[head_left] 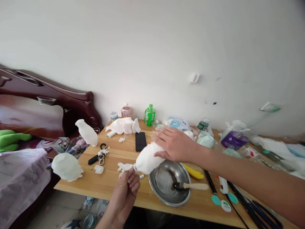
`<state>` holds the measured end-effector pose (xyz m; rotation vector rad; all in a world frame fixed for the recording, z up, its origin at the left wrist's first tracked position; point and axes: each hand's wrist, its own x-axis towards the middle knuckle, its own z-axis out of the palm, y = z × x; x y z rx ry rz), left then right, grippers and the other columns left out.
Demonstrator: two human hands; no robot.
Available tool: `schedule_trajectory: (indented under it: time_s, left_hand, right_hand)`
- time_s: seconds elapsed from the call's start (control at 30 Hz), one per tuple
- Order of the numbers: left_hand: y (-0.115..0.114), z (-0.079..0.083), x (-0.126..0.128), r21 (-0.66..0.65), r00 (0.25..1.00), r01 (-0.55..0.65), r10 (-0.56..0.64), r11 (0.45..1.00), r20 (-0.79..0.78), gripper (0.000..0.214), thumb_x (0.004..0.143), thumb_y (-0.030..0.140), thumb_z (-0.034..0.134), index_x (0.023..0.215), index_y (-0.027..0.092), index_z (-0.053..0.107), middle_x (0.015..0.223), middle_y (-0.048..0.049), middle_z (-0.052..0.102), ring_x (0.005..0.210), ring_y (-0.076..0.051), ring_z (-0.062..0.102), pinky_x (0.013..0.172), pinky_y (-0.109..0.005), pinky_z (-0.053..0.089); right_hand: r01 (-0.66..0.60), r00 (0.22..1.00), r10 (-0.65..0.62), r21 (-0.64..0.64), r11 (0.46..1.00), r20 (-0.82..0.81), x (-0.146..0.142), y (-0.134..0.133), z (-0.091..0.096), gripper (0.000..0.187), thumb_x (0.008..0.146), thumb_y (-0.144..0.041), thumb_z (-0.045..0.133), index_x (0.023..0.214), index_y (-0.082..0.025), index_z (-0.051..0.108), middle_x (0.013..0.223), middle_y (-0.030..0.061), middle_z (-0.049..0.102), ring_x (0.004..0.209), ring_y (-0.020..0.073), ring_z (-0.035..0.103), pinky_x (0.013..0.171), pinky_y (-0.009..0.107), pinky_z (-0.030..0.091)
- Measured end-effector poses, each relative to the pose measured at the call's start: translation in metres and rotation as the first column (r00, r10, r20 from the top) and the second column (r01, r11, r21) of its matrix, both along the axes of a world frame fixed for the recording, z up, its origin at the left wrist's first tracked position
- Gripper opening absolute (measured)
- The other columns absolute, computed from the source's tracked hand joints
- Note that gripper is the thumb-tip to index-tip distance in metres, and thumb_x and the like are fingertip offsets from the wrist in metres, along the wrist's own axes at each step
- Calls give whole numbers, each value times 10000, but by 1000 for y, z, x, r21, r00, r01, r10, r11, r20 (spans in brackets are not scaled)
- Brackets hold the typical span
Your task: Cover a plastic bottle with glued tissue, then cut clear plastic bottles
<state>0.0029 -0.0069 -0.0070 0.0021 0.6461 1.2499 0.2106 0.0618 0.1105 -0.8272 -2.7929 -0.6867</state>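
A white, paper-covered, balloon-like form (147, 158) hangs over the left rim of a metal bowl (175, 201). My left hand (126, 187) pinches its narrow, pinkish end. Across its upper right side lies my right hand (175, 144), palm down with the fingers stretched out, covering part of the white surface. A brush with a wooden handle (196, 186) rests in the bowl, its dark bristles at the bottom. Torn white paper scraps (124, 166) lie just beyond my left hand.
Two more white forms (66, 167) stand at the table's left edge. Farther back are a black phone (140, 142), folded white paper (124, 125) and a green bottle (150, 115). Scissors (102, 157), a yellow tool (194, 172), a glue gun (223, 185) and plastic packages (234, 139) lie around.
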Motion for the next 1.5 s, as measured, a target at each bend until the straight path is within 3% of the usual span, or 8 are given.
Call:
schedule_trajectory:
  time_s: [0.1, 0.2, 0.3, 0.47, 0.57, 0.8, 1.1, 1.5]
  left_hand:
    - [5, -2, -3, -48, 998, -12, 15, 999, 59, 300, 808, 76, 628, 631, 174, 407, 540, 98, 309, 411, -16, 315, 368, -141, 258]
    - [10, -8, -3, -6, 996, -33, 34, 999, 81, 289, 793, 63, 641, 658, 180, 414, 561, 91, 338, 448, -32, 360, 400, -162, 315]
    - [16, -20, -1, 27, 998, -56, 55, 998, 26, 288, 748, 54, 682, 684, 187, 434, 569, 93, 353, 479, -44, 380, 441, -175, 368]
    - [23, -39, 1, 13, 996, -23, 24, 1000, -89, 244, 706, 109, 719, 692, 183, 487, 609, 70, 421, 527, -63, 419, 487, -181, 426]
    - [20, -39, 6, -35, 994, 1, -4, 999, -108, 123, 740, 130, 683, 760, 170, 569, 716, 18, 526, 612, -81, 491, 534, -180, 467]
    - [-2, -35, 22, -148, 998, -41, 34, 988, -55, 89, 847, 97, 562, 803, 152, 616, 785, -18, 576, 670, -83, 523, 575, -169, 488]
    - [15, -42, 30, -12, 979, -51, 48, 999, -196, 66, 792, 115, 667, 845, 147, 642, 776, 14, 581, 615, -65, 482, 528, -155, 455]
    - [29, -48, 48, -103, 980, -77, 56, 992, -192, 58, 846, 100, 604, 812, 126, 644, 726, -1, 584, 651, -66, 540, 592, -136, 495]
  right_hand:
    - [63, 989, -65, -16, 998, -136, 16, -33, 15, 684, 942, -563, 445, 1502, -206, 281, 1591, 128, 262, 1463, 330, 218, 1153, 605, 232]
    - [244, 865, -277, -132, 961, -419, 40, -87, 1, 620, 969, -335, 469, 1522, -211, 216, 1594, 93, 262, 1459, 288, 253, 1171, 518, 293]
    - [479, 584, -552, -297, 826, -595, 65, -138, -56, 477, 948, -291, 473, 1419, -271, 406, 1499, 79, 434, 1361, 308, 428, 1094, 520, 407]
    - [617, 35, -826, -638, 460, -562, 93, -175, -168, 366, 936, -486, 466, 1183, -241, 580, 1166, 116, 644, 1013, 301, 652, 808, 487, 577]
    - [539, -90, -835, -732, 417, -543, 91, -173, -190, 465, 922, -522, 485, 1251, -201, 553, 982, 89, 646, 816, 235, 664, 670, 383, 581]
    - [400, -7, -826, -759, 514, -564, 74, -138, -170, 302, 951, -433, 493, 1052, -192, 644, 1038, 88, 687, 842, 197, 656, 713, 320, 542]
    - [425, 416, -808, -696, 578, -417, 68, -130, -139, 250, 985, -333, 435, 1048, -188, 628, 1048, 104, 683, 1013, 256, 627, 872, 413, 487]
    - [193, 172, -883, -864, 464, -436, 24, -126, -164, 264, 971, -366, 444, 1010, -189, 636, 918, 81, 729, 724, 189, 666, 642, 292, 512]
